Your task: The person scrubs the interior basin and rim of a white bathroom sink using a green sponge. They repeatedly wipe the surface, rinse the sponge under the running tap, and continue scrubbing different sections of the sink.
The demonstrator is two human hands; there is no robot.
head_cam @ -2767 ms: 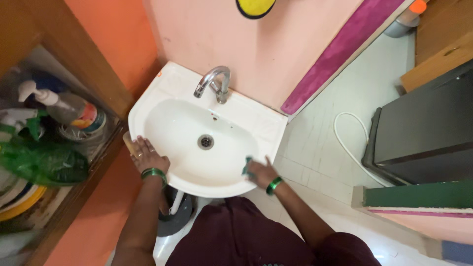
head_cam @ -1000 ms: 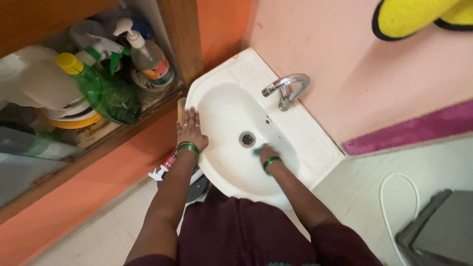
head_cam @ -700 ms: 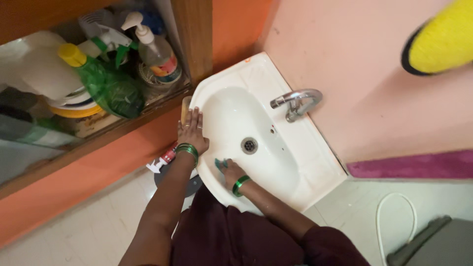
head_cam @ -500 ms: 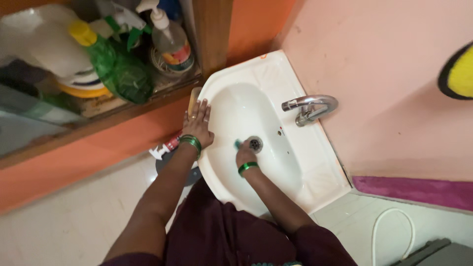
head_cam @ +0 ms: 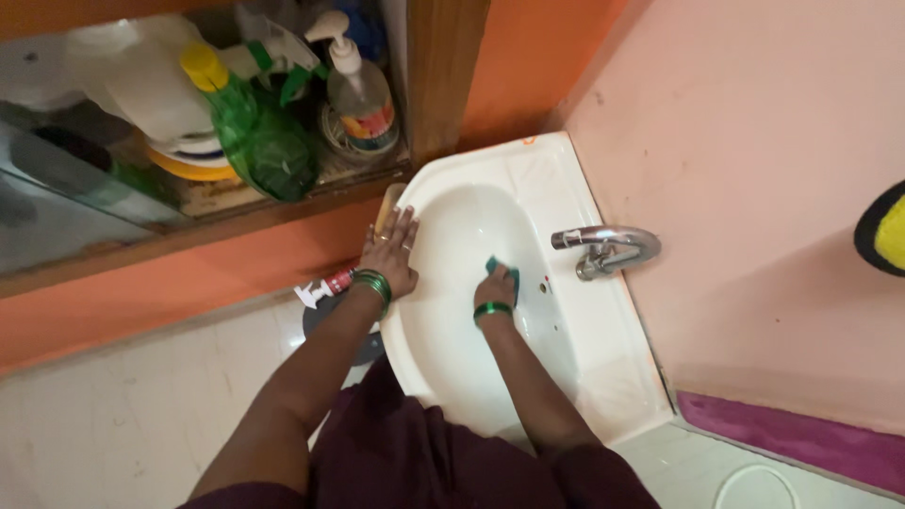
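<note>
Pink walls close round a white basin (head_cam: 603, 349), where the left hand (head_cam: 390, 254) lies flat with fingers spread on the rim as if bracing, while the right hand (head_cam: 494, 287), fingers curled, presses a green scrub pad (head_cam: 504, 270) inside the bowl beside the tap (head_cam: 603, 247).

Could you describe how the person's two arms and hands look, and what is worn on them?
Both forearms are bare, with no sleeves in view below the elbow. The left hand has green bangles at the wrist and what looks like a ring on a finger. The right hand also has a green bangle at the wrist. No gloves are worn. The clothing lower down is dark maroon.
</note>
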